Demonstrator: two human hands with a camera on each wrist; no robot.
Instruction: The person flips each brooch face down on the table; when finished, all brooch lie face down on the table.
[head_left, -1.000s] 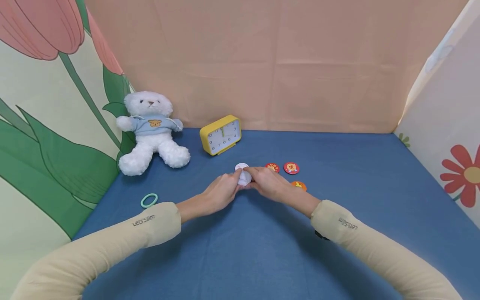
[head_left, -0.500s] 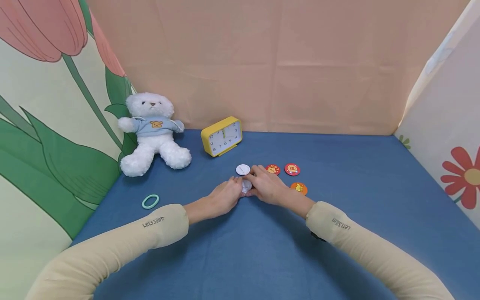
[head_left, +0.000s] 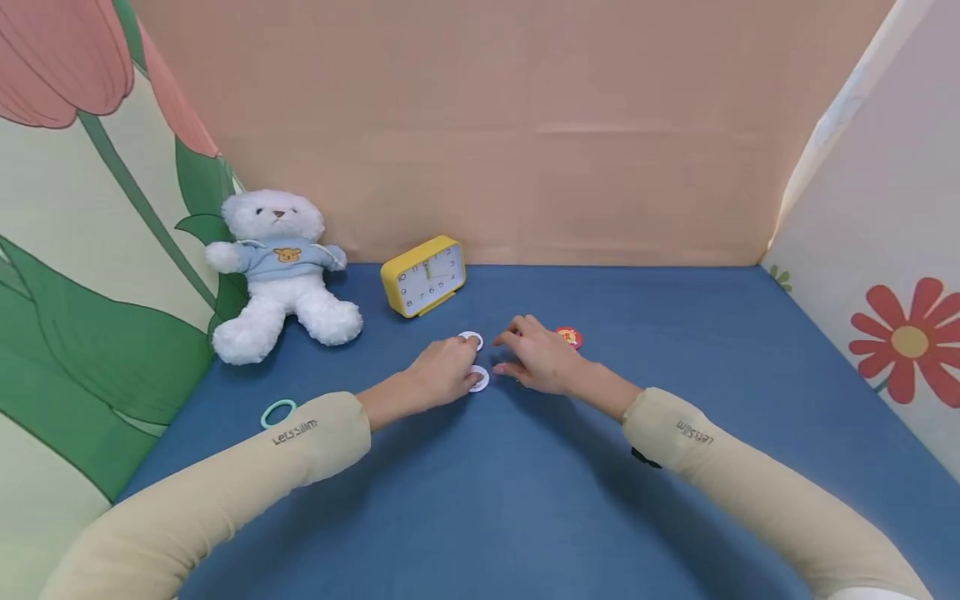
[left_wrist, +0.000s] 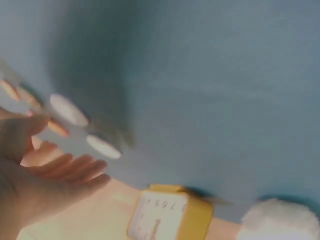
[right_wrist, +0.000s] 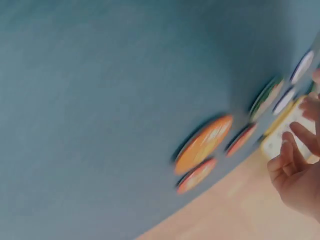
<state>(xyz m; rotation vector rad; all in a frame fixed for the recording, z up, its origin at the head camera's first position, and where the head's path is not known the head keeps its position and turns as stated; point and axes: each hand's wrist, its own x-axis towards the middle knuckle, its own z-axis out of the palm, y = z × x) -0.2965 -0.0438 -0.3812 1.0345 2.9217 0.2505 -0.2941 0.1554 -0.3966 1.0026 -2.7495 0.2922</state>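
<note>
Two white round badges lie on the blue cloth, a far badge and a near badge. My left hand is over their left sides in the head view; its fingers look straight and apart in the left wrist view. To their right, my right hand hovers with loosely bent, spread fingers and nothing between them. It hides most of the coloured badges from the head camera. From the right wrist, an orange badge, a green-edged badge and two red ones, a nearer red badge and a farther red badge, show.
Behind the badges stands a yellow alarm clock. A white teddy bear in a blue top sits at the back left. A mint-green ring lies beside the left sleeve. Peach cloth closes off the back.
My hands have parted from the near white badge, which they were gripping together; it now lies on the cloth. The right hand has drawn right and opened. The head view has shifted slightly.
</note>
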